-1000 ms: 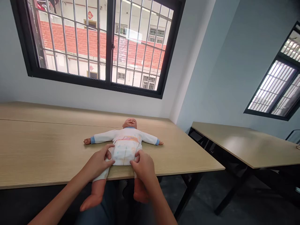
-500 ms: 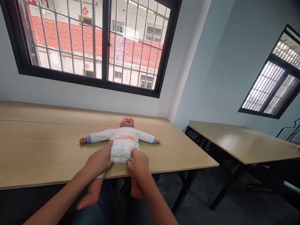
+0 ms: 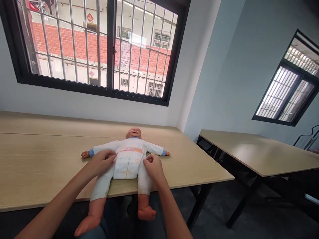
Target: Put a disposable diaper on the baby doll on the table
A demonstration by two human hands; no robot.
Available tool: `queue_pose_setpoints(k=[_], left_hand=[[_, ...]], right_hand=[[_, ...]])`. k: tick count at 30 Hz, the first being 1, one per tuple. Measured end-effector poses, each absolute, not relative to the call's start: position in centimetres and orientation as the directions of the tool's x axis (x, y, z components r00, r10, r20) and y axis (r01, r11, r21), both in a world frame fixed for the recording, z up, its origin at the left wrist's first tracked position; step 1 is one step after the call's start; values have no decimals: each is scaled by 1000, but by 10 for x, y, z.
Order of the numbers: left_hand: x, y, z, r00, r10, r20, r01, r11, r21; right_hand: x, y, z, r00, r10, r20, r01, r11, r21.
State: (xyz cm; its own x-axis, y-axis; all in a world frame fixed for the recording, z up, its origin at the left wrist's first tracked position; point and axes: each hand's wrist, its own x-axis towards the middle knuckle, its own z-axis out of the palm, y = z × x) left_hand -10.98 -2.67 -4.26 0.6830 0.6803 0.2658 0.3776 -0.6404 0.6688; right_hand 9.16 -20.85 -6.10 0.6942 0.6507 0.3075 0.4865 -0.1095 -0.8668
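A baby doll (image 3: 131,143) in a white top with blue cuffs lies face up on the wooden table (image 3: 50,169), its arms spread. Round its hips is a white diaper (image 3: 126,168) with a coloured waistband. The doll's bare feet hang past the table's near edge. My left hand (image 3: 103,162) is closed in a pinch beside the diaper, over the hip at the left of the picture. At the opposite hip, my right hand (image 3: 153,167) is also pinched, by the diaper's side. What lies between the fingertips of either hand is too small to make out.
Behind the table is a wall with a barred window (image 3: 109,49). To the right stands a second wooden table (image 3: 251,149) on dark legs, with a gap between the two. Another window (image 3: 284,89) is in the right wall.
Both hands have moved up from the diaper's lower edge and the tops of the legs to the hips. The doll's white upper legs now show more fully. The view has shifted slightly.
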Motion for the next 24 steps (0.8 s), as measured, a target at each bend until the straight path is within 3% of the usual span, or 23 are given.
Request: queue_pose_setpoints(k=[3, 6, 9, 13, 24], left_hand=[[-80, -23, -35, 648, 676, 351, 461, -715, 526], [-53, -21, -32, 647, 688, 329, 546, -719, 430], [-38, -19, -34, 685, 680, 263, 569, -724, 389], [-35, -21, -39, 679, 695, 238, 612, -714, 339], [-40, -34, -43, 626, 735, 260, 685, -678, 268]], right_hand=[[101, -178, -61, 718, 590, 369, 528, -117, -842], [105, -154, -61, 714, 621, 324, 568, -243, -786], [107, -144, -61, 688, 677, 261, 621, -365, -693], [110, -145, -63, 630, 731, 263, 705, -395, -589], [106, -150, -60, 631, 719, 292, 719, -401, -568]])
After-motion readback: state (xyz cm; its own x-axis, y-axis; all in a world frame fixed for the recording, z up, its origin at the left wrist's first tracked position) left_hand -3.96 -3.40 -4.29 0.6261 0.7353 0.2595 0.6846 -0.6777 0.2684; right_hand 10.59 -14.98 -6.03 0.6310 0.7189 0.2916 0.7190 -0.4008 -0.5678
